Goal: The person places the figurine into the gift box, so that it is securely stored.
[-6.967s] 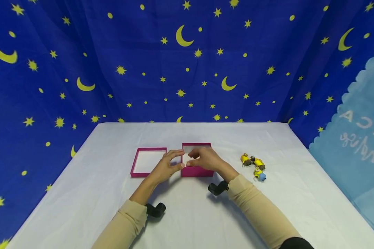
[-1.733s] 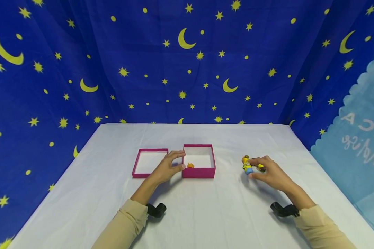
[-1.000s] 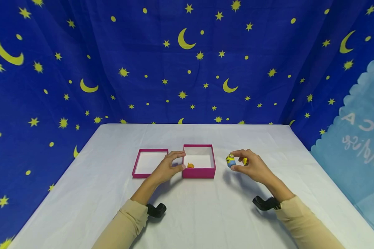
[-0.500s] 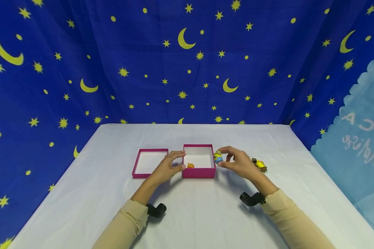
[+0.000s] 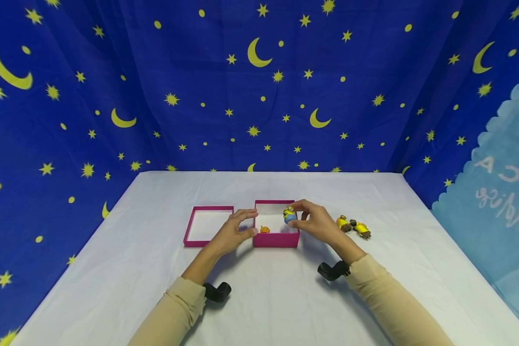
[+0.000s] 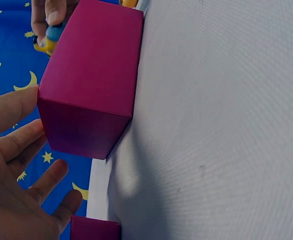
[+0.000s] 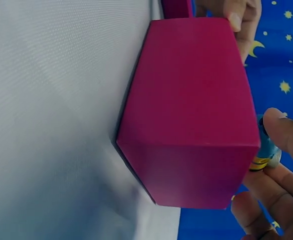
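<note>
In the head view my right hand (image 5: 315, 222) pinches a minion figure (image 5: 289, 216), yellow and blue, between thumb and fingers. The figure is upright over the right part of a magenta box (image 5: 276, 240) with a white inside. A small orange piece (image 5: 265, 230) shows in the box's near left corner, its lower part hidden by the front wall. My left hand (image 5: 231, 235) rests against the box's left side, fingers spread, thumb and fingertips touching its rim. In the right wrist view the figure (image 7: 267, 145) is partly behind the box wall.
A shallow magenta lid (image 5: 187, 230) lies inside-up left of the box, partly behind my left hand. Two more yellow figures (image 5: 343, 223) lie on the white-covered table (image 5: 268, 298) right of my right hand. A blue star-and-moon curtain (image 5: 225, 86) stands behind.
My right hand has picked up the blue-and-yellow minion from the group of figures and moved left with it to above the box. The orange piece came into view earlier. My left hand stays put.
</note>
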Available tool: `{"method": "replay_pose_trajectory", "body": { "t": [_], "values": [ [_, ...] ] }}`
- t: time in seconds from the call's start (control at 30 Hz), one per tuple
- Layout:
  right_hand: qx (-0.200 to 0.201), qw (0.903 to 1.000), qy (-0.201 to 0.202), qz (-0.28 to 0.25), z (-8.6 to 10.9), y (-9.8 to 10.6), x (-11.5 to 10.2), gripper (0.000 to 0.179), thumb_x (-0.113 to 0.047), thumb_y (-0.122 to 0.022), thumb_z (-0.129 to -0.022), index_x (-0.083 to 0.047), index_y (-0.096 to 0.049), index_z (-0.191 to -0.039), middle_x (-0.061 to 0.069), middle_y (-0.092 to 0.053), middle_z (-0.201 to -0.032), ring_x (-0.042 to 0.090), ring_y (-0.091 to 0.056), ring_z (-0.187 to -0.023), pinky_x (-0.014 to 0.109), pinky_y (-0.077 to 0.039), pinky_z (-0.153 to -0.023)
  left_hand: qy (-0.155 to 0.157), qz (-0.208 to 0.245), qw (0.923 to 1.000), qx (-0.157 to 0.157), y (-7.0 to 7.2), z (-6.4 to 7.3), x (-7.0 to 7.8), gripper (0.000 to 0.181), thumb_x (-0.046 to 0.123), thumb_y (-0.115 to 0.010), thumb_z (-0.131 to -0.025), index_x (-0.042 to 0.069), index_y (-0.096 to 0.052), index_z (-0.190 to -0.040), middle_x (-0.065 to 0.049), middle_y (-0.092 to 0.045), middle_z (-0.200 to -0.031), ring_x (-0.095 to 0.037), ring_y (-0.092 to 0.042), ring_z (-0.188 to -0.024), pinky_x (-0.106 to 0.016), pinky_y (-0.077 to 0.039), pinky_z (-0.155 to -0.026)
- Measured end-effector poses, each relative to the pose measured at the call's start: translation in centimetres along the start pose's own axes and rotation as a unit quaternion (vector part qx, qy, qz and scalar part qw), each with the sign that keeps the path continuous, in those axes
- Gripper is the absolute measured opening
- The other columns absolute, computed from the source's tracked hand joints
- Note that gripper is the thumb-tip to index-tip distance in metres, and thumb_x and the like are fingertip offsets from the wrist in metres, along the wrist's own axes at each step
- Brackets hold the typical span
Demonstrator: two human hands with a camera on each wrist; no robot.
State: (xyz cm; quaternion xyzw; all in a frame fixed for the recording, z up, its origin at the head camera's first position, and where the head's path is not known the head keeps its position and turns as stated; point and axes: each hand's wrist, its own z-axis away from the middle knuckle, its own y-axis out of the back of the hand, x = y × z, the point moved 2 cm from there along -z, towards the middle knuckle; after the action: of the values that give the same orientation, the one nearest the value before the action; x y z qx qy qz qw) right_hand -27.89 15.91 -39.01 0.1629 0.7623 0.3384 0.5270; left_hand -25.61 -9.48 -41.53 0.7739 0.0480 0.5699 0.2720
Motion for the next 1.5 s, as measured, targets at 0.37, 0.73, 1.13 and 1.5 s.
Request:
{"method": "replay_pose_trajectory", "body": {
  "t": [0.37, 0.73, 1.13, 1.5],
  "values": [
    [-0.038, 0.9987, -0.033, 0.004, -1.1, -1.5, -0.1, 0.045, -0.028, -0.078, -0.077, -0.013, -0.061, -0.115, 0.008, -0.068, -0.115, 0.023, -0.06, -0.095, 0.034, -0.047, -0.081, -0.002, -0.004, 1.0, -0.002, 0.0, -0.1, 0.1, 0.049, 0.012, -0.066, -0.087, 0.0, -0.052, -0.132, -0.007, -0.045, -0.143, -0.029, -0.03, -0.139, -0.055, -0.02, -0.115],
    [-0.055, 0.9954, -0.038, 0.068, -1.6, -2.3, -0.2, 0.049, -0.031, -0.078, -0.075, -0.014, -0.063, -0.12, 0.005, -0.069, -0.117, 0.027, -0.055, -0.111, 0.048, -0.038, -0.1, -0.011, -0.006, 0.9999, -0.003, 0.0, -0.2, 0.1, 0.048, 0.013, -0.066, -0.087, -0.001, -0.052, -0.131, -0.008, -0.045, -0.143, -0.031, -0.03, -0.139, -0.056, -0.018, -0.115],
    [-0.102, 0.9871, -0.028, 0.121, -2.4, -2.5, -0.6, 0.034, -0.028, -0.079, -0.075, -0.017, -0.065, -0.104, -0.001, -0.073, -0.103, 0.022, -0.059, -0.108, 0.049, -0.032, -0.094, -0.011, -0.002, 0.9999, -0.002, -0.1, -0.2, 0.0, 0.048, 0.012, -0.066, -0.087, -0.001, -0.052, -0.131, -0.01, -0.045, -0.143, -0.032, -0.03, -0.139, -0.057, -0.021, -0.114],
    [-0.165, 0.9715, -0.025, 0.168, -3.0, -2.3, -1.3, 0.019, -0.022, -0.076, -0.078, -0.018, -0.066, -0.093, -0.005, -0.074, -0.095, 0.017, -0.065, -0.099, 0.046, -0.034, -0.085, -0.009, -0.005, 1.0, 0.0, -0.1, -0.1, 0.2, 0.049, 0.012, -0.066, -0.086, -0.001, -0.052, -0.131, -0.011, -0.045, -0.143, -0.032, -0.031, -0.139, -0.056, -0.022, -0.114]
  ]
}}
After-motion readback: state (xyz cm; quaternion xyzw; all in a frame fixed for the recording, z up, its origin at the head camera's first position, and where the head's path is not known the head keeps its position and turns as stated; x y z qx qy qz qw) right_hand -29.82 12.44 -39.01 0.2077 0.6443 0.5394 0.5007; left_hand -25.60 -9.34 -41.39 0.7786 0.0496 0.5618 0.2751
